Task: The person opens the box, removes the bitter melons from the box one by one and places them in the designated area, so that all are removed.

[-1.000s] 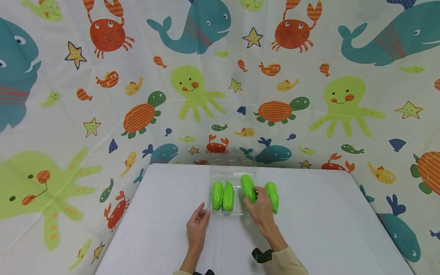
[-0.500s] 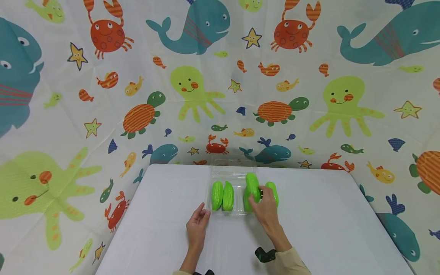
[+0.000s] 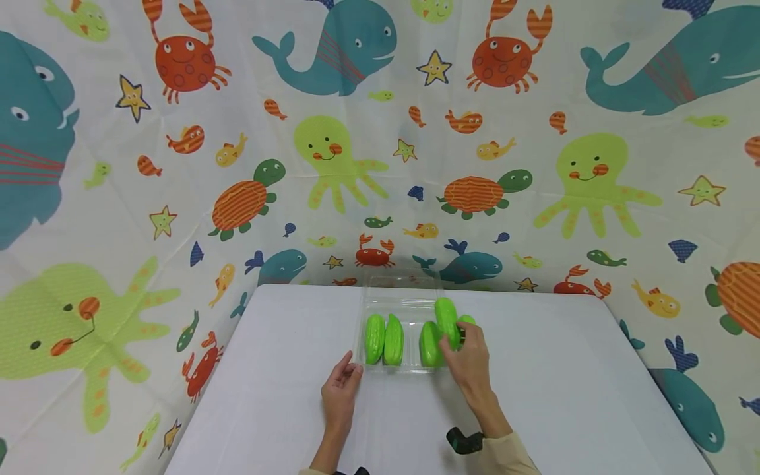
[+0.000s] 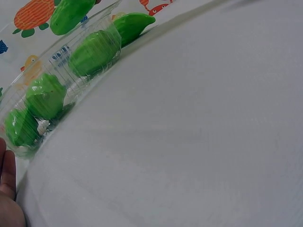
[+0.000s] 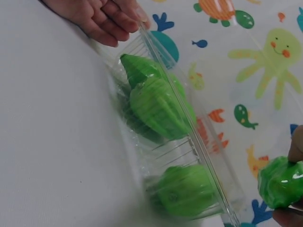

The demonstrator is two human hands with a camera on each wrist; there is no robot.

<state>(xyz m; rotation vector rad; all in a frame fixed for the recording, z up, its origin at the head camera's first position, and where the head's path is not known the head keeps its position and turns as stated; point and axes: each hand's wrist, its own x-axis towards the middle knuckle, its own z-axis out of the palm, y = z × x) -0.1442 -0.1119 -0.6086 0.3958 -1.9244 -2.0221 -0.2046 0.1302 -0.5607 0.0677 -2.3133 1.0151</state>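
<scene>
A clear plastic container (image 3: 410,369) stands open on the white table, its lid tilted back. Two bright green, ridged bitter melons lie in its left part, the outer one (image 3: 375,339) beside the inner one (image 3: 394,340). Another bitter melon (image 3: 430,344) lies in the right part. My right hand (image 3: 470,363) holds a bitter melon (image 3: 446,316) above the container's right side, pinched between thumb and fingers. Behind that hand, a further bitter melon (image 4: 135,26) lies outside the container, mostly hidden in the head view. My left hand (image 3: 340,396) touches the container's front left corner with relaxed fingers.
The white table (image 3: 279,369) extends to both sides of the container. A curtain (image 3: 380,178) printed with sea animals hangs behind the table and along its sides. The container's lid (image 3: 404,280) leans near the table's back edge.
My right hand has lifted the held bitter melon and moved it to the right, uncovering the one in the container's right part. My left hand has stayed at the corner.
</scene>
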